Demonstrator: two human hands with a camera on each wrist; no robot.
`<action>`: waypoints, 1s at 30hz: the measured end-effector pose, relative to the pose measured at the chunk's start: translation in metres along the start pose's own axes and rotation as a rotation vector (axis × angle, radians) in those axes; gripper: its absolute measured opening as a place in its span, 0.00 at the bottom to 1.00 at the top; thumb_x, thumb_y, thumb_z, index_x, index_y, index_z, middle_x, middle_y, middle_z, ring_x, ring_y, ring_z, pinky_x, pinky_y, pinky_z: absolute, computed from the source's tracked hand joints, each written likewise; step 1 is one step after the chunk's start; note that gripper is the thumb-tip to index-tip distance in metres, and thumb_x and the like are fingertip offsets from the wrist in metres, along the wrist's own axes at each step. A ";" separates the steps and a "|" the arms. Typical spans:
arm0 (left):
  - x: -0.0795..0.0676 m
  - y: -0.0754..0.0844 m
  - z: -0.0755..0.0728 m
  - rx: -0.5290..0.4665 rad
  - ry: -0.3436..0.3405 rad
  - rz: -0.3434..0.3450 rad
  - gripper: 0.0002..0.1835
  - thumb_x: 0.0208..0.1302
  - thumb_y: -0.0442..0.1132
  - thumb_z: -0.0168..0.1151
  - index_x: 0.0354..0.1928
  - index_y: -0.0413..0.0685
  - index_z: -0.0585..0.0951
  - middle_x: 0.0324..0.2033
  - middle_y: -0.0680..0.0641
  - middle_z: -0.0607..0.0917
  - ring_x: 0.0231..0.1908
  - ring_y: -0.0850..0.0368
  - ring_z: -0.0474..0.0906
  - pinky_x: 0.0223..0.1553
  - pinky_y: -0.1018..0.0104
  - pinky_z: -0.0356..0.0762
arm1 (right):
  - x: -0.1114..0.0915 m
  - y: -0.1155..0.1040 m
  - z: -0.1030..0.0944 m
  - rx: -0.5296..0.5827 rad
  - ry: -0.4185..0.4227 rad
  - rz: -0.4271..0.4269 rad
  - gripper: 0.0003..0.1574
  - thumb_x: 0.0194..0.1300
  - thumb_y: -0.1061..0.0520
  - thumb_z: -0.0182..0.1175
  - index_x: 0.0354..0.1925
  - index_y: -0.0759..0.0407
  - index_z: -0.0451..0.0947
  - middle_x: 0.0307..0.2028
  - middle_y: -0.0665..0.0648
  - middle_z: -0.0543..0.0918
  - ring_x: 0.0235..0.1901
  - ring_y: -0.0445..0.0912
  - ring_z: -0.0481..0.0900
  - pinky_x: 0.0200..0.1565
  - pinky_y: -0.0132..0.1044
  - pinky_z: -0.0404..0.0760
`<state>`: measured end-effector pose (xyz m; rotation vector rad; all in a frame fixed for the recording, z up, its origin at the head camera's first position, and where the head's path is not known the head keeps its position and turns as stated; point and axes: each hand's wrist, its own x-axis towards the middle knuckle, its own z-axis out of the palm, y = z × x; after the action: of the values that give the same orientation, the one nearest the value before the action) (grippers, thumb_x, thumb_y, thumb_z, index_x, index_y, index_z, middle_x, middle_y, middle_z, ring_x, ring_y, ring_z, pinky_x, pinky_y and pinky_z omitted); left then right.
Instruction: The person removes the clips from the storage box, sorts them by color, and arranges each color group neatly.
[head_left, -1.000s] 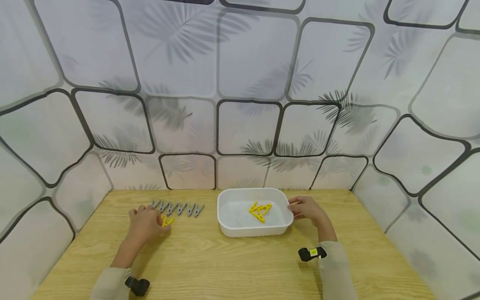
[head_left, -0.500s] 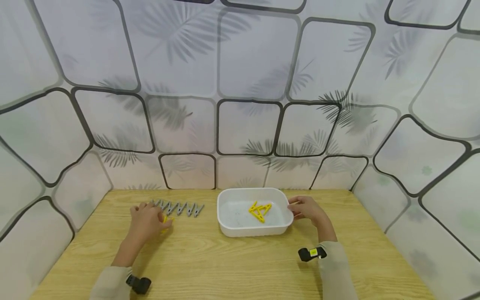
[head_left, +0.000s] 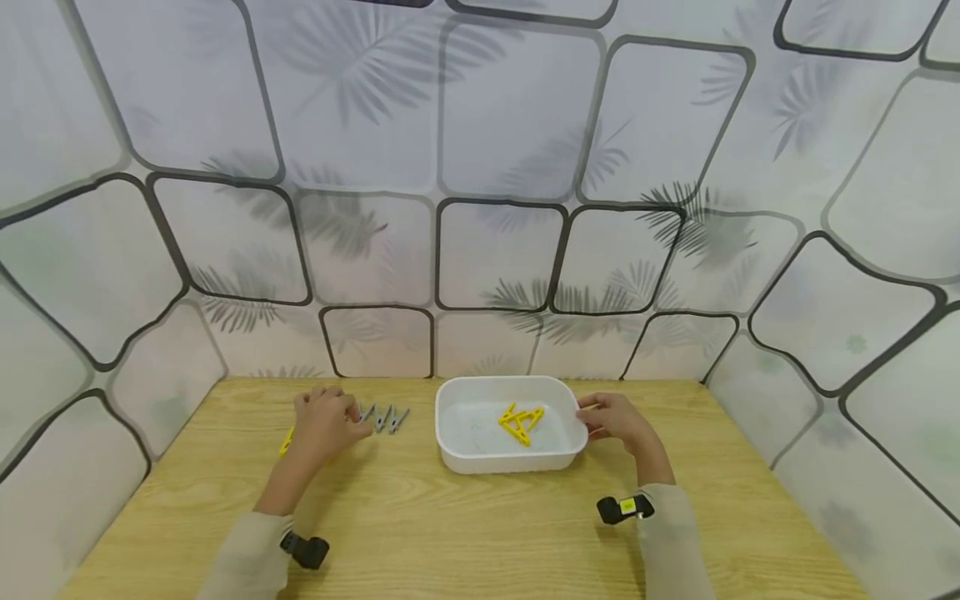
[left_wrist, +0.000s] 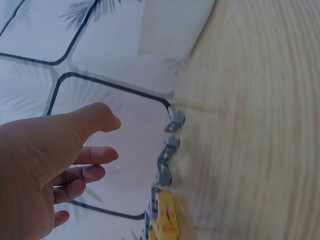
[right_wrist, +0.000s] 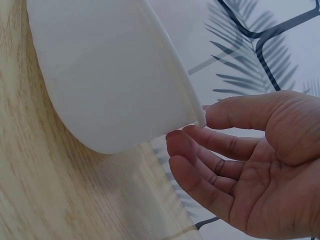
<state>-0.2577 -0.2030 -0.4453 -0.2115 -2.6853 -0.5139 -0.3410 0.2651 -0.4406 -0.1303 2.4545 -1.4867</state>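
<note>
My left hand [head_left: 328, 427] hovers over the left part of the table, fingers loosely bent, holding nothing. Grey clothespins [head_left: 395, 425] lie in a zigzag row beyond it, partly hidden by the hand in the head view. A yellow clothespin [head_left: 287, 441] shows just left of that hand. In the left wrist view, a yellow clothespin [left_wrist: 168, 215] sits by the near end of the grey row. My right hand [head_left: 617, 417] pinches the rim of a white plastic basin [head_left: 510, 463] at its right end, thumb above and fingers below. Yellow clothespins [head_left: 524, 440] lie in a cluster inside the basin.
The wooden table [head_left: 465, 533] runs up to a patterned curtain [head_left: 495, 250] at the back and both sides. A small black camera is strapped to each wrist.
My left hand has let go of the yellow clothespin, lifted and moved right, now covering part of the grey row. The right hand and basin have stayed in place.
</note>
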 end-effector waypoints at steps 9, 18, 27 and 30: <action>0.024 0.040 0.012 -0.074 0.034 0.074 0.12 0.56 0.45 0.76 0.29 0.48 0.82 0.30 0.46 0.78 0.39 0.44 0.70 0.48 0.40 0.61 | -0.003 0.001 0.000 0.003 -0.005 -0.009 0.26 0.72 0.61 0.59 0.61 0.77 0.72 0.43 0.66 0.87 0.35 0.44 0.86 0.41 0.42 0.87; 0.045 0.086 0.035 -0.142 0.039 0.160 0.12 0.55 0.46 0.75 0.33 0.49 0.82 0.30 0.48 0.78 0.38 0.49 0.68 0.50 0.41 0.60 | 0.000 0.001 -0.001 0.002 -0.010 -0.018 0.26 0.72 0.60 0.58 0.61 0.77 0.72 0.44 0.67 0.87 0.36 0.44 0.86 0.41 0.41 0.87; 0.051 0.129 0.069 -0.182 0.014 0.270 0.13 0.55 0.47 0.76 0.35 0.50 0.82 0.30 0.48 0.79 0.36 0.52 0.66 0.46 0.47 0.58 | -0.001 0.000 -0.002 0.002 -0.013 -0.013 0.26 0.72 0.60 0.58 0.61 0.77 0.72 0.46 0.70 0.86 0.36 0.44 0.86 0.42 0.42 0.87; 0.052 0.138 0.079 -0.176 -0.006 0.279 0.13 0.54 0.46 0.76 0.36 0.50 0.82 0.30 0.48 0.80 0.36 0.51 0.67 0.46 0.46 0.59 | -0.003 0.000 -0.002 0.005 -0.019 -0.012 0.27 0.72 0.60 0.58 0.61 0.78 0.72 0.46 0.72 0.86 0.37 0.45 0.86 0.42 0.43 0.87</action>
<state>-0.3027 -0.0415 -0.4470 -0.6272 -2.5582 -0.6592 -0.3389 0.2668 -0.4391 -0.1578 2.4390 -1.4889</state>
